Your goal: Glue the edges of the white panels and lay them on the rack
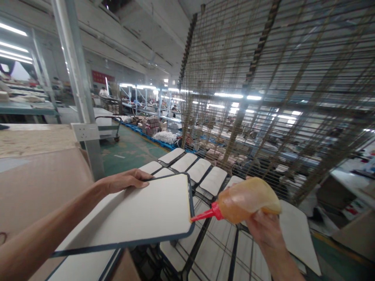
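Observation:
My left hand (129, 180) grips the far left edge of a large white flat panel with a dark blue rim (140, 212), holding it level in front of me. My right hand (263, 230) is wrapped round a soft squeeze bottle of amber glue (247, 200). The bottle's red nozzle (205, 214) points left and its tip touches the panel's right rim. Below and beyond the panel, several similar white pieces (199, 169) lie in rows on a dark wire drying rack (205, 234).
A tall stack of tilted-up wire rack shelves (263, 97) fills the right side. A steel column (79, 89) stands at the left beside a brown cardboard-covered surface (38, 179). Workbenches, pallets, a trolley (108, 127) and distant people are on the green floor behind.

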`<state>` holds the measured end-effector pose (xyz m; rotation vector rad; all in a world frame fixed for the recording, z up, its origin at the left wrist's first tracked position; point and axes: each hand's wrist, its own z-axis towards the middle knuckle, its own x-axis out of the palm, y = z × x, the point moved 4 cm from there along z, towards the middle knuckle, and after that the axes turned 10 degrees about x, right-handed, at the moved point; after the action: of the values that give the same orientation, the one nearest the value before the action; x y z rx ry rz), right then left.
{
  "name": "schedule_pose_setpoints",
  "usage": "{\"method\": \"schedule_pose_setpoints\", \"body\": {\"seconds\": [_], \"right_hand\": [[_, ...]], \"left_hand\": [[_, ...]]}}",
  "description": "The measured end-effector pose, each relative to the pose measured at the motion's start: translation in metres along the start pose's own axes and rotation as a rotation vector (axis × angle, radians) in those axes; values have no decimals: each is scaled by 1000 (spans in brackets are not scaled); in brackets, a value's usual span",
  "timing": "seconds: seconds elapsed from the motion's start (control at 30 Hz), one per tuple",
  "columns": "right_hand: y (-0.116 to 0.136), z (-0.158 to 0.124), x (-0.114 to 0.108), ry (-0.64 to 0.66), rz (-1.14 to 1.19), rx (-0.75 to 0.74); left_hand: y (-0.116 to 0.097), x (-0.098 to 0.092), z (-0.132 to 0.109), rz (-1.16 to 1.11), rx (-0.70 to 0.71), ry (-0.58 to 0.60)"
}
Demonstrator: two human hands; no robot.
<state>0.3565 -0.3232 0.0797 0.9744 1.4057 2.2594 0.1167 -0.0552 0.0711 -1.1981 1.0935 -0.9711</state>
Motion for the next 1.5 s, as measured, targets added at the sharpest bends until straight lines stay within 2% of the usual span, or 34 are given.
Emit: {"method": "schedule_pose_setpoints", "body": {"seconds": [0.27, 0.53, 0.83, 1.07, 1.27, 1.5], "right_hand": [[-2, -8, -5, -134, 55, -128], [-7, -17, -5, -287, 98, -232], [-11, -21, 2, -332, 169, -248], [-13, -23, 3, -349, 133, -276], [-18, -23, 6, -365, 63, -290], [-25, -23, 5, -366, 27, -268]], "left_hand": [[18, -4, -5, -91, 15, -131], [46, -1, -1, -244, -3, -328], [59, 8, 7, -331, 40, -288], [65, 15, 7, -354, 42, -349], [61, 24, 9, -353, 65, -326], [65, 23, 11, -364, 70, -360]]}}
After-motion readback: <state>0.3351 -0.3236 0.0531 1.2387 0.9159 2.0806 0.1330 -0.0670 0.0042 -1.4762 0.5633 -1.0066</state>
